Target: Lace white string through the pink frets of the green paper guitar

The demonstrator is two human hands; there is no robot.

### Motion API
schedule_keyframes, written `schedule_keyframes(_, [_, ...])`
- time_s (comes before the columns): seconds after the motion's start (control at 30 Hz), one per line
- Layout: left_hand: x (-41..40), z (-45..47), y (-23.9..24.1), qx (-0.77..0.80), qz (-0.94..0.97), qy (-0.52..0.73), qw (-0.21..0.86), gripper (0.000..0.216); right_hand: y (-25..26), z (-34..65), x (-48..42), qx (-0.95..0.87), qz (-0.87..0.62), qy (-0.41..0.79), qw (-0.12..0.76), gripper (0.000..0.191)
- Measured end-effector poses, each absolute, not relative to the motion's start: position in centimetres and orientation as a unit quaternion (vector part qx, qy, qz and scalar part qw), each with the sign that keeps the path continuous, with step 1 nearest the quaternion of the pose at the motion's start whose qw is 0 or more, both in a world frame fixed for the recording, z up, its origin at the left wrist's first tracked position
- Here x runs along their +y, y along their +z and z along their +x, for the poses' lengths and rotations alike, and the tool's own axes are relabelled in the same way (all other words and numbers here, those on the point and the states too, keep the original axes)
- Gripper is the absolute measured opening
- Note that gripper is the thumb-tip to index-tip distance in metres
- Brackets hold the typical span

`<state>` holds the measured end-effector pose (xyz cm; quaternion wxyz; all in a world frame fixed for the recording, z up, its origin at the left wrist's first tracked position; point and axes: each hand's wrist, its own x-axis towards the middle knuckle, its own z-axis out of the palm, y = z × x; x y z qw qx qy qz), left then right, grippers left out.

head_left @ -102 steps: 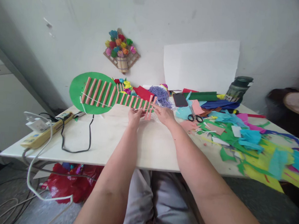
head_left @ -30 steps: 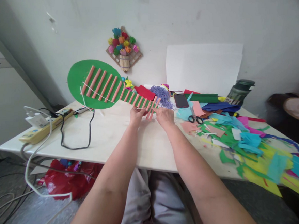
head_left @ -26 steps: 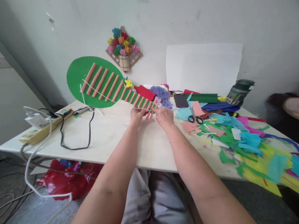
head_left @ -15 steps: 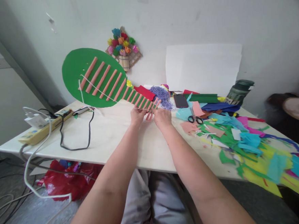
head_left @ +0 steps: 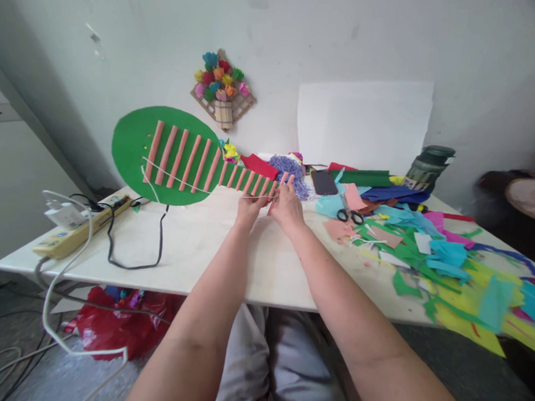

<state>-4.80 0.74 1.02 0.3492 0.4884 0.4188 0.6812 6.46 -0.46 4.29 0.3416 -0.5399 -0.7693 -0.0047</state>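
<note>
A green paper guitar shape (head_left: 136, 142) with several pink paper rolls glued across it is held up off the white table (head_left: 200, 244), its round body to the left. A white string runs along its length. My left hand (head_left: 250, 207) pinches the narrow neck end from below. My right hand (head_left: 288, 203) is closed on the same end, fingers around the last pink rolls (head_left: 280, 186). Both hands touch each other at the neck's tip.
Black scissors (head_left: 349, 215), a phone (head_left: 322, 181), purple shredded paper (head_left: 292, 168) and many coloured paper scraps (head_left: 447, 256) cover the table's right side. A power strip (head_left: 75, 236) with a black cable (head_left: 159, 242) lies at the left. A dark jar (head_left: 428, 166) stands at the back.
The guitar shape was lifted and tilted upward at its round end, then lowered a little and turned flatter. Both hands stayed on the neck end, shifting slightly up and right.
</note>
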Motion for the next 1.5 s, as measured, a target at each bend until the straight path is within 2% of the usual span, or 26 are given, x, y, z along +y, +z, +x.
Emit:
schedule_keyframes(0.13, [0.3, -4.8, 1.0, 0.372, 0.47, 0.687, 0.411, 0.031, 4.0, 6.6, 0.1, -0.763, -0.546, 0.019, 0.344, 0.033])
schedule_keyframes(0.27, [0.1, -4.7, 0.9, 0.331, 0.488, 0.687, 0.424, 0.037, 3.5, 7.0, 0.8, -0.754, -0.547, 0.042, 0.361, 0.029])
schedule_keyframes(0.37, [0.0, -4.6, 1.1, 0.327, 0.499, 0.681, 0.424, 0.038, 3.4, 7.4, 0.8, -0.731, -0.566, 0.055, 0.377, 0.028])
schedule_keyframes(0.53, [-0.5, -4.5, 1.6, 0.335, 0.487, 0.686, 0.425, 0.036, 3.7, 7.9, 0.4, -0.682, -0.652, 0.07, 0.325, 0.044])
schedule_keyframes(0.63, [-0.6, -4.5, 1.7, 0.34, 0.487, 0.687, 0.418, 0.032, 3.7, 7.7, 0.8, -0.686, -0.624, 0.103, 0.359, 0.036])
schedule_keyframes(0.77, [-0.6, -4.3, 1.7, 0.324, 0.484, 0.699, 0.415, 0.03, 3.3, 7.1, 1.5, -0.663, -0.559, 0.227, 0.443, 0.024])
schedule_keyframes(0.97, [-0.3, -4.3, 1.6, 0.315, 0.475, 0.717, 0.403, 0.022, 3.2, 6.9, 1.3, -0.591, -0.436, 0.489, 0.471, 0.013])
schedule_keyframes(1.1, [0.0, -4.6, 1.3, 0.301, 0.455, 0.737, 0.399, 0.017, 3.7, 7.2, 0.5, -0.554, -0.416, 0.563, 0.45, 0.003])
schedule_keyframes(1.13, [0.2, -4.7, 1.2, 0.298, 0.45, 0.741, 0.4, 0.017, 3.9, 7.4, 0.4, -0.56, -0.419, 0.566, 0.437, 0.007])
schedule_keyframes(1.27, [0.8, -5.3, 0.8, 0.302, 0.419, 0.749, 0.416, 0.015, 4.6, 8.9, 0.4, -0.626, -0.475, 0.511, 0.351, 0.022])
schedule_keyframes(1.4, [1.2, -5.7, 0.6, 0.32, 0.378, 0.758, 0.423, 0.012, 4.6, 10.2, 0.8, -0.664, -0.482, 0.501, 0.276, 0.015])
schedule_keyframes(1.5, [1.2, -5.6, 0.7, 0.328, 0.364, 0.757, 0.433, 0.013, 4.1, 10.1, 1.0, -0.672, -0.442, 0.519, 0.29, 0.013])
